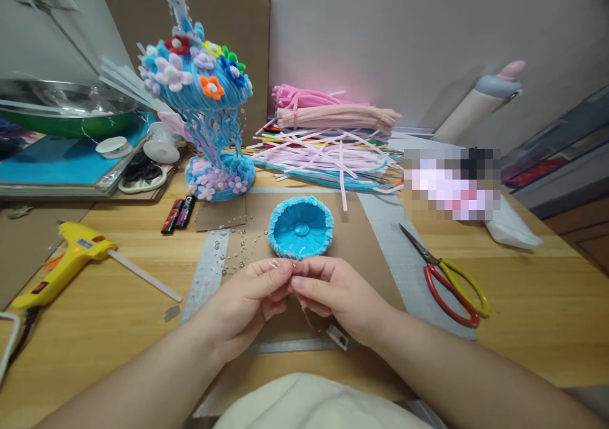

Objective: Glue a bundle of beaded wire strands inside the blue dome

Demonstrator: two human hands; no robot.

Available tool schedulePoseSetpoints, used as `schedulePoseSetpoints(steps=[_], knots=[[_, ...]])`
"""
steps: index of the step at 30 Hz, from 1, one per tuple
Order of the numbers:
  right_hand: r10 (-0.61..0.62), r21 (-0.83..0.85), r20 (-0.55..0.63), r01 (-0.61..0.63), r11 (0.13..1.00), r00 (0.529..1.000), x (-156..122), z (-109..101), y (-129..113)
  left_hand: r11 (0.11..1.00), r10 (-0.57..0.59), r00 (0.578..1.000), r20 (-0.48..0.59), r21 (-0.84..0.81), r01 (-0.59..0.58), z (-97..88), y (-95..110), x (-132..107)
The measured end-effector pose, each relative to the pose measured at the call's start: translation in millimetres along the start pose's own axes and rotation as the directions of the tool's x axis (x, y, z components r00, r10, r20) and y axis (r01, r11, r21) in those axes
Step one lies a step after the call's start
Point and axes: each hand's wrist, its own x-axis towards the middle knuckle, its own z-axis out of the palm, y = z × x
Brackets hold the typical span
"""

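My left hand (261,292) and my right hand (335,292) meet over the cardboard mat, thumbs and fingertips pinched together. Between them they hold a thin clear thread (307,315), whose loose end trails below the fingers. Just beyond the fingertips lies a blue fuzzy dome (301,227), hollow side up, with a ruffled rim and a round button-like centre. Whether the fingers touch its rim I cannot tell. Small clear beads (228,251) on fine strands are scattered left of the dome. Anything else inside the pinch is hidden.
A flower-covered blue jellyfish-like craft (195,86) stands behind. Pipe cleaners (328,143) are piled at the back. A yellow glue gun (71,257) lies left, scissors (447,283) right. Thread spools (160,143), a metal bowl (71,102) and a cream bottle (476,102) sit farther back.
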Motion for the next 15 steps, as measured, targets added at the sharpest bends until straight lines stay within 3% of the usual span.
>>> schedulePoseSetpoints(steps=[11, 15], knots=[[0.067, -0.003, 0.072, -0.067, 0.998, 0.995, -0.9, -2.1, -2.0, 0.993, 0.079, 0.996, -0.045, 0.094, -0.074, 3.3, 1.1, 2.4], [0.046, 0.023, 0.031, -0.046, 0.999, 0.998, -1.1, -3.1, -4.4, 0.977, 0.148, 0.985, -0.085, 0.169, -0.132, 4.1, 3.8, 2.8]])
